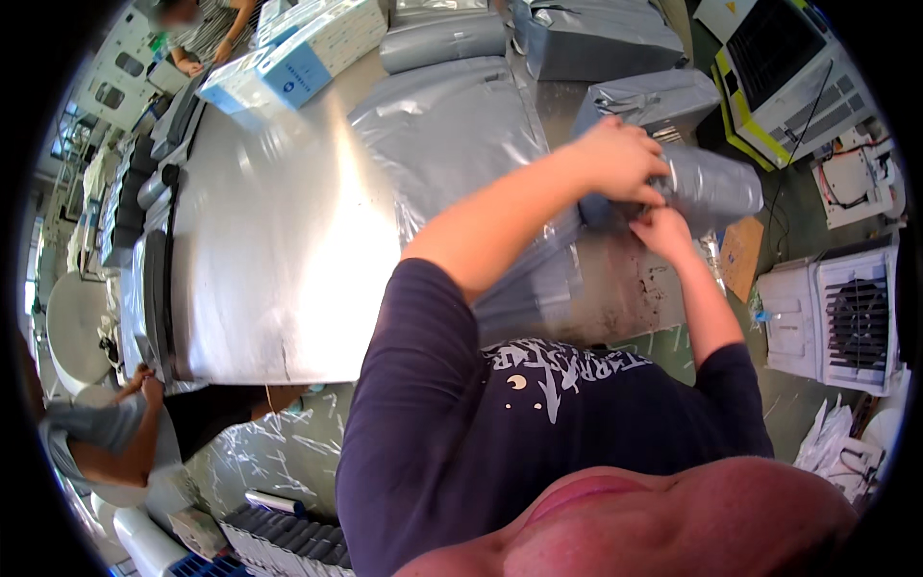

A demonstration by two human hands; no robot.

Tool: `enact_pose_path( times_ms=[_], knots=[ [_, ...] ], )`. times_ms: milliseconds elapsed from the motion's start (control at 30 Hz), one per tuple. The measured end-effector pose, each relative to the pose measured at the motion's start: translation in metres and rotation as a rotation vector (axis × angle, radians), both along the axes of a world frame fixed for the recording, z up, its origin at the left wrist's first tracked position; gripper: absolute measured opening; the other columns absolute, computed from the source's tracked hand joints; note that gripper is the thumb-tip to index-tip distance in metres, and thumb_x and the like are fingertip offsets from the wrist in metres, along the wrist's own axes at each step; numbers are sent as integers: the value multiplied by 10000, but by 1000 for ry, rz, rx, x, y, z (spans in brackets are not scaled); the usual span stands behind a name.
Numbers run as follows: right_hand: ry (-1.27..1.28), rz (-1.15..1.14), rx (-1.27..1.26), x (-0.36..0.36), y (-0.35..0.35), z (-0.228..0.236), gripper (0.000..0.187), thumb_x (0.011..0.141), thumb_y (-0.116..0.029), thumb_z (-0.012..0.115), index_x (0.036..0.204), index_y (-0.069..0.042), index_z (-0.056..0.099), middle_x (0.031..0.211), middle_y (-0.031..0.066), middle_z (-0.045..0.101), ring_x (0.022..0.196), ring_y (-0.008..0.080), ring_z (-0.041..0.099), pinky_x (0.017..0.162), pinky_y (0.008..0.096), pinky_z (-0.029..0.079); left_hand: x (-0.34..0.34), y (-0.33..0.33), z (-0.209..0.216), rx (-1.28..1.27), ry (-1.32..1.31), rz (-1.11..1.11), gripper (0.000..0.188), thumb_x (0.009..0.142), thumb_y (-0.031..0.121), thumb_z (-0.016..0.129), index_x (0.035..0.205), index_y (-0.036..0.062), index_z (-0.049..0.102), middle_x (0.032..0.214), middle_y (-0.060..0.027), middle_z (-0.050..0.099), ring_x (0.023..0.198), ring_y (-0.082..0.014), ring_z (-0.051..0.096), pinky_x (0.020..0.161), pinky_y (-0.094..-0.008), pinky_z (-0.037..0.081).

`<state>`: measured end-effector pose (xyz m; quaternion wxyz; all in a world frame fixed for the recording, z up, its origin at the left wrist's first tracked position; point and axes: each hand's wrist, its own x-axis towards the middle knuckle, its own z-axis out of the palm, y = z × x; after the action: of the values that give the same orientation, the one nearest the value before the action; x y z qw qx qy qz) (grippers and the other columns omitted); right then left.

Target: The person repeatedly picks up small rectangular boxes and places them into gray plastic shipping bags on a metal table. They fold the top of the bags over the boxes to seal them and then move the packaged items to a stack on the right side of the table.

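At the right end of the metal table, both my hands work at a grey plastic-wrapped package (716,183). My left hand (625,163) reaches across from the left, its fingers curled down onto the package's near end. Just below it, my right hand (663,233) is closed with its fingertips at the same end, almost touching the left fingers. What exactly the fingertips pinch is partly hidden. Behind them stands another grey-wrapped box (654,96). To the left, flat grey plastic bags (452,125) lie spread over the table.
Beyond are more grey packages (606,43) and blue-and-white cartons (308,62). Dark wrapped bundles line the left edge of the metal table (260,240). One co-worker (115,433) sits at left; another (207,34) is at the far side. A white machine (832,317) stands right.
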<state>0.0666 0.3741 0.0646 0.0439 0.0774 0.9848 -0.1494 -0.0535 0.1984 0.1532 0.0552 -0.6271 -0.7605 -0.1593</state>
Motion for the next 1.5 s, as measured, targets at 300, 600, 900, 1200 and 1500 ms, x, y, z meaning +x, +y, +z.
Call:
enact_pose_path(
  times_ms=[300,600,900,1200,1500],
  knots=[
    [-507,151,355,-108,-61,23,304,755,-335,644,881,-59,659,854,135,641,850,302,615,750,392,486,-316,-336,-28,-157,685,1190,633,739,82,587,1340,158,406,1457,-99,297,1350,-300,265,1009,-570,305],
    [113,577,128,-167,-211,-57,681,792,-451,618,1377,-203,372,1458,74,292,1366,292,205,1076,556,164,-284,-388,-76,-125,325,1393,800,696,370,731,1386,247,344,1141,-47,560,1088,-279,503,851,-506,356],
    [264,556,116,-123,-281,-23,660,813,-434,609,1365,-150,385,1450,151,280,1361,363,199,1063,558,203,-182,-492,-118,-114,186,1158,749,762,523,639,1372,175,379,1407,-110,382,1287,-327,354,968,-550,327],
    [115,326,-851,-80,-419,-60,847,817,-588,547,1351,36,339,1380,242,362,1314,350,313,1076,364,275,55,-565,-150,1103,-781,1267,631,894,153,536,1416,13,211,1354,-197,392,1182,-268,459,982,-378,384],
    [201,689,-1303,12,-310,-3,824,705,-218,744,1370,-28,295,1345,138,307,1298,253,294,1067,352,275,123,-387,-72,1477,-620,652,952,725,100,627,1469,128,33,1496,-167,139,1369,-310,197,1079,-456,269]
  ],
)
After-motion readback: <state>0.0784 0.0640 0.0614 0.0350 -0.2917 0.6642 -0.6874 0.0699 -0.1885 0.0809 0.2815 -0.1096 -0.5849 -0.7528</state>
